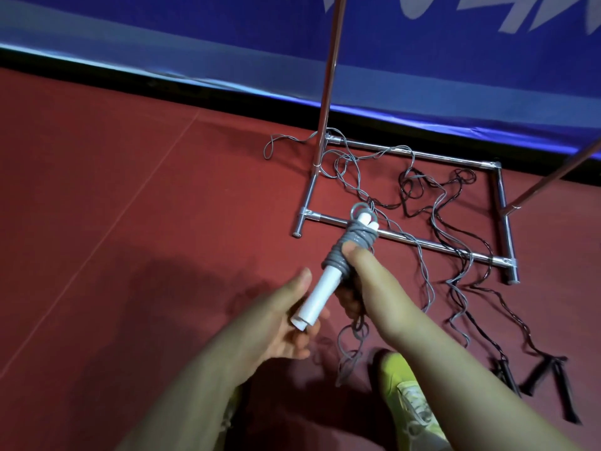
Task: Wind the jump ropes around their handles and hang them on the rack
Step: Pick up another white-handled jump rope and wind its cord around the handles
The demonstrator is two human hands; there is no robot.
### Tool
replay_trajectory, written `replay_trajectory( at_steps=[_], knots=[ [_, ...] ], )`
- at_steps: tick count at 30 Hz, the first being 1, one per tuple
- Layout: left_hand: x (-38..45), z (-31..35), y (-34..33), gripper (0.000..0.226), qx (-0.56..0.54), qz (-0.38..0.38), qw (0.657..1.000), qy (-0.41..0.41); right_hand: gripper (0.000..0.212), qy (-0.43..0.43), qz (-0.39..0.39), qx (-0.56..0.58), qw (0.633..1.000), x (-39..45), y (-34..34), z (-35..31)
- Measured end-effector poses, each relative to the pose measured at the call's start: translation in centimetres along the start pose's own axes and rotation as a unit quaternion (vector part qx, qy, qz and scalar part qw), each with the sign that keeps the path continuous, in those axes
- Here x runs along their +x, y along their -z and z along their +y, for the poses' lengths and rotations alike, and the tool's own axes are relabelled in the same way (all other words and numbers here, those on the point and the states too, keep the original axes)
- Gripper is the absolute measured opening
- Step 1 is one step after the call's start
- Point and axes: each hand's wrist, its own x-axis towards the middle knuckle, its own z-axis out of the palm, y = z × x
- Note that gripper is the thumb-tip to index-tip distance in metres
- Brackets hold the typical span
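Note:
A pair of white jump-rope handles (320,288) lies together, with grey rope (354,244) coiled round their upper half. My right hand (361,278) grips the coiled part, thumb pressed on the grey turns. My left hand (286,317) holds the lower ends of the handles in its fingers. The loose grey rope (349,349) hangs down to the floor and trails over the metal rack base (406,240). Black jump ropes (468,252) lie across the rack base, their black handles (549,382) on the floor at the right.
The rack's upright poles (327,92) rise at the centre and at the far right. A blue banner wall (227,50) stands behind. My yellow-green shoe (406,395) rests on the red floor (113,190) beside the rope tail.

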Motion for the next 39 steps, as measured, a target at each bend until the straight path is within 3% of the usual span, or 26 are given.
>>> replay_trajectory(
  at_steps=[3, 8, 12, 14, 16, 18, 23, 27, 28, 30, 32, 35, 39],
  knots=[
    [-0.3, -0.2, 0.0, 0.043, -0.045, -0.022, 0.998, -0.035, 0.063, 0.040, -0.010, 0.030, 0.999, 0.0, 0.1, 0.2],
    [0.2, -0.2, 0.2, 0.040, -0.013, 0.064, 0.996, -0.069, 0.061, 0.041, -0.057, -0.022, 0.997, 0.0, 0.4, 0.3],
    [0.4, -0.3, 0.2, 0.024, 0.032, 0.111, 0.990, -0.080, 0.063, 0.017, -0.058, -0.086, 0.994, -0.2, 0.6, -0.3],
    [0.8, -0.6, 0.5, 0.034, 0.084, 0.141, 0.981, -0.105, 0.076, 0.003, -0.046, -0.145, 0.988, -0.1, 0.6, -0.1],
    [1.1, -0.9, 0.9, 0.063, 0.179, 0.182, 0.956, -0.144, 0.081, -0.002, -0.031, -0.197, 0.980, 0.2, 0.6, 0.2],
    [1.1, -1.1, 1.2, 0.076, 0.234, 0.206, 0.934, -0.174, 0.084, -0.010, -0.022, -0.216, 0.976, 0.3, 0.5, 0.4],
    [1.3, -1.5, 1.4, 0.060, 0.284, 0.221, 0.915, -0.184, 0.059, -0.022, -0.016, -0.201, 0.979, 0.0, 0.2, 0.1],
    [1.5, -2.0, 1.2, 0.066, 0.337, 0.260, 0.882, -0.203, 0.057, -0.020, 0.009, -0.211, 0.977, -0.2, -0.1, -0.4],
    [1.6, -1.9, 1.0, 0.067, 0.314, 0.254, 0.892, -0.203, 0.057, -0.018, 0.019, -0.208, 0.978, -0.1, 0.0, -0.5],
    [1.4, -1.2, 0.7, 0.066, 0.161, 0.209, 0.948, -0.179, 0.058, -0.009, 0.027, -0.171, 0.985, 0.0, -0.1, -0.6],
    [0.7, -0.3, 0.5, 0.069, -0.028, 0.093, 0.993, -0.066, 0.058, 0.008, 0.020, -0.114, 0.993, 0.0, -0.2, -0.4],
    [0.0, -0.1, 0.5, 0.083, -0.105, -0.083, 0.991, 0.020, 0.055, 0.022, 0.007, -0.042, 0.999, -0.4, -0.3, -0.4],
    [0.1, -0.6, 0.3, 0.074, -0.088, -0.113, 0.989, 0.035, 0.050, 0.022, 0.002, -0.030, 0.999, -0.8, -0.4, -0.7]
  ],
)
